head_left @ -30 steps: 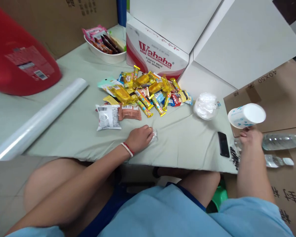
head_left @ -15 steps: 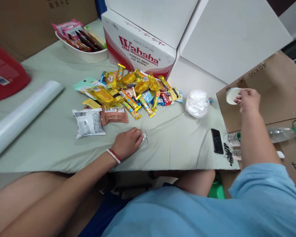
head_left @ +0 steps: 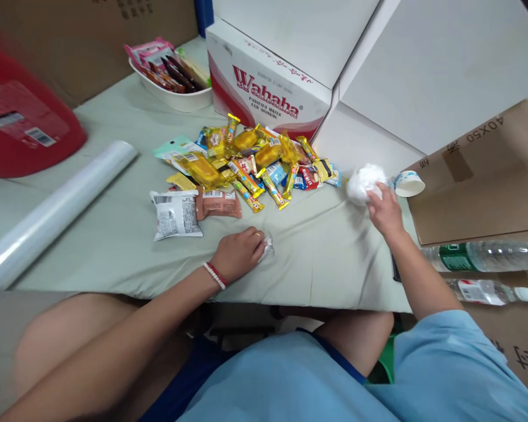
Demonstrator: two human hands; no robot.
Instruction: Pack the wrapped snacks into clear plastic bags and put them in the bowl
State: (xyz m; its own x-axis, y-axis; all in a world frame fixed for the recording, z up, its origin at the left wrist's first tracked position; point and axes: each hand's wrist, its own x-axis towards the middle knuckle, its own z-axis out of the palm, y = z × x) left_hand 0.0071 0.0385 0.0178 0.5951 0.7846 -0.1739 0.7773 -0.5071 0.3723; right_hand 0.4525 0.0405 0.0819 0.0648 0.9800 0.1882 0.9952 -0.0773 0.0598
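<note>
My left hand [head_left: 241, 253] rests closed on the cloth near the front edge, fingertips pinching crumpled clear plastic [head_left: 268, 246]. My right hand [head_left: 385, 210] reaches to the right, its fingers closed on a white plastic bag [head_left: 366, 181] bunched into a ball; motion blurs its outline. A paper cup [head_left: 410, 185] with a blue pattern lies tipped, just right of the bag. Beyond my left hand spreads a heap of wrapped snacks [head_left: 268, 153], mostly yellow. A silvery snack packet [head_left: 176, 215] and a brown packet [head_left: 220, 203] lie closer to me.
A long clear roll of film [head_left: 66, 211] crosses the left side beside a red container [head_left: 26, 111]. A white bowl of packets [head_left: 182, 101] and a Wahaba-style water carton [head_left: 268, 88] stand behind. Plastic bottles [head_left: 479, 257] lie at right near a cardboard box [head_left: 475, 176].
My right hand has let go of the paper cup, which now lies at the right, and has moved left onto the plastic bag. The left hand keeps its place.
</note>
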